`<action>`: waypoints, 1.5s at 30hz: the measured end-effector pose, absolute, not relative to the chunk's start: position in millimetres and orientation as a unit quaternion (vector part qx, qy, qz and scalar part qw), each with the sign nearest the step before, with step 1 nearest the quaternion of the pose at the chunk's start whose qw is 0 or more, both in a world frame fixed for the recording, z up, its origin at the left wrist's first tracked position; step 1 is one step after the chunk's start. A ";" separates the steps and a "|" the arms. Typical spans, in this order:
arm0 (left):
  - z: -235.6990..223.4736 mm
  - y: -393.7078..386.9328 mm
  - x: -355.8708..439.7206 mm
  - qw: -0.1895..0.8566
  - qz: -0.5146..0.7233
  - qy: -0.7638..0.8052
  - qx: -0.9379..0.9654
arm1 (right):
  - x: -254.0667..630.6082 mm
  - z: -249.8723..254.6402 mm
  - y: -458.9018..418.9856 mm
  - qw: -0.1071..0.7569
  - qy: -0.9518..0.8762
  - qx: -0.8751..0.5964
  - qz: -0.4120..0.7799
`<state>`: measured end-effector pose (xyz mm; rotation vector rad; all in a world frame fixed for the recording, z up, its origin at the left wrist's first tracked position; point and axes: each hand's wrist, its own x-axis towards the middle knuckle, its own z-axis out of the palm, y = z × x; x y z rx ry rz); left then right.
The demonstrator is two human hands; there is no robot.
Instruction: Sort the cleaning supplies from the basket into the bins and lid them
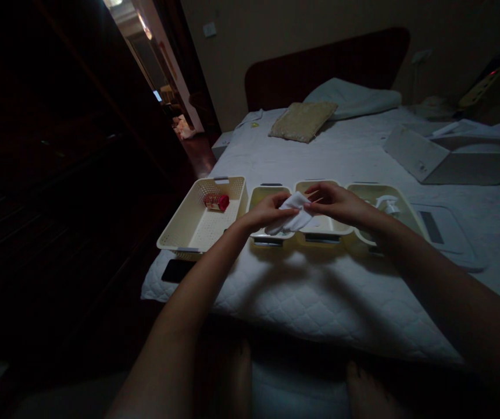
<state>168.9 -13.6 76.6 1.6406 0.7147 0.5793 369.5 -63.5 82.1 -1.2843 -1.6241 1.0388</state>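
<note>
Both hands grip a bunched white cloth (295,210) in front of me, above two of the cream baskets. My left hand (267,212) pinches its left side between thumb and fingers. On the right, my right hand (335,202) has its thumb and fingertips on the cloth's other edge. Below my left hand is a small basket (271,190), partly hidden by the hand and cloth. A second basket (315,185) lies under my right hand. The third basket (409,215), behind my right wrist, holds a white spray-bottle head (388,202).
A larger perforated basket (180,224) at left contains a red packet (217,202). A black phone (177,271) lies at the bed's edge. A flat grey lid-like panel (450,235), a white box of papers (424,157) and a beige pillow (302,121) rest on the bed.
</note>
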 end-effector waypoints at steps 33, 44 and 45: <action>65.3 -5.4 169.9 0.591 0.332 0.346 0.648 | 371.7 71.6 -61.7 0.487 -0.542 -0.545 0.414; 65.8 -8.4 173.0 0.643 0.375 0.351 0.569 | 366.6 72.6 -70.2 0.448 -0.488 -0.502 0.557; 67.2 -10.1 174.2 0.649 0.374 0.350 0.563 | 365.7 71.8 -69.9 0.446 -0.494 -0.492 0.561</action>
